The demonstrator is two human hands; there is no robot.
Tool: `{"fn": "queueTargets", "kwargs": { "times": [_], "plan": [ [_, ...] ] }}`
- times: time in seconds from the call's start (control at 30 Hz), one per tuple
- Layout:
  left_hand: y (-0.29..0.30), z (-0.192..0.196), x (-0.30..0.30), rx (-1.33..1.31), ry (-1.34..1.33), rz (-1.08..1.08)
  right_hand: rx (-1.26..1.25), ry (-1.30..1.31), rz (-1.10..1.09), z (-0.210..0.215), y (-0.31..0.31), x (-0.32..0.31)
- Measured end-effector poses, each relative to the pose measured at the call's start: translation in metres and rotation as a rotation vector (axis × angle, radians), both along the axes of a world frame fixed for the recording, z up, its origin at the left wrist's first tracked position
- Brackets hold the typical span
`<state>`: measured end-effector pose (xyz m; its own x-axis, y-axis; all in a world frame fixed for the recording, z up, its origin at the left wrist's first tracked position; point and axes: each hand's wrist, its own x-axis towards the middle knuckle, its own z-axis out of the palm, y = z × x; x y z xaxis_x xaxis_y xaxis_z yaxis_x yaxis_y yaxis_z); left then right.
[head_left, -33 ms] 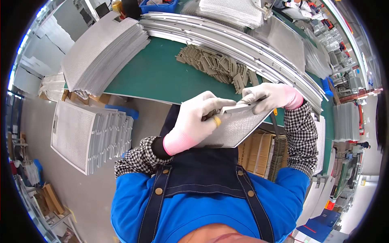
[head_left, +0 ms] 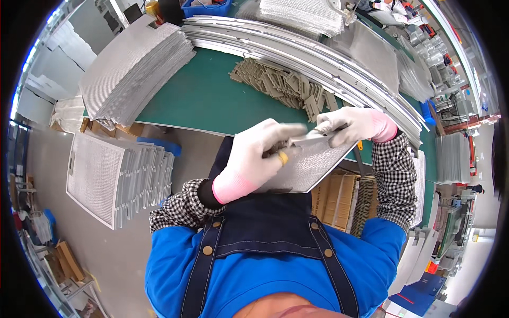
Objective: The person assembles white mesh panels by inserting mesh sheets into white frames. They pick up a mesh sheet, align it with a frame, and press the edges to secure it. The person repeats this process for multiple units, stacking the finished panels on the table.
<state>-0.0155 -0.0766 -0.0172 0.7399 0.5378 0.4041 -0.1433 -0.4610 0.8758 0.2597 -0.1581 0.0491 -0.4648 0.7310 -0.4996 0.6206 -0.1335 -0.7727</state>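
Observation:
A framed silver mesh panel (head_left: pixel 313 165) is held tilted in front of my lap, at the near edge of the green table (head_left: pixel 212 108). My left hand (head_left: pixel 257 153), in a white glove with a pink cuff and a yellow band on one finger, grips its left side. The left index finger stretches along the top edge and is slightly blurred. My right hand (head_left: pixel 350 127), gloved alike, pinches the upper edge near the far corner. Whether a small part sits between the right fingers cannot be made out. Beyond the hands lies a pile of small grey-beige plastic pieces (head_left: pixel 283 82).
Stacked mesh sheets (head_left: pixel 140 69) rise at the table's left. Long metal strips (head_left: pixel 297 50) run across its back. Framed panels (head_left: pixel 98 180) stand in a row at lower left. Under the table, by my right arm, are cardboard boxes (head_left: pixel 336 196). A co-worker's hand (head_left: pixel 384 6) shows far right.
My left index finger has lifted and shifted slightly along the panel's top edge. The right fingers have moved a little; the panel stays in place.

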Motion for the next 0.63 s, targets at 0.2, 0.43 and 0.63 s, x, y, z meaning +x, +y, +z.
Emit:
{"fn": "queueTargets", "kwargs": {
  "times": [0.2,0.43,0.63],
  "plan": [
    [0.019,-0.002,-0.001,-0.178,0.021,0.08,0.192,-0.154,-0.114,-0.003,0.01,-0.016],
    [0.056,-0.027,0.012,0.153,0.082,0.193,0.605,-0.524,-0.164,-0.034,0.023,-0.039],
    [0.075,-0.032,0.01,-0.022,0.238,0.192,0.79,-0.509,-0.185,-0.056,0.038,-0.042]
  ]
}}
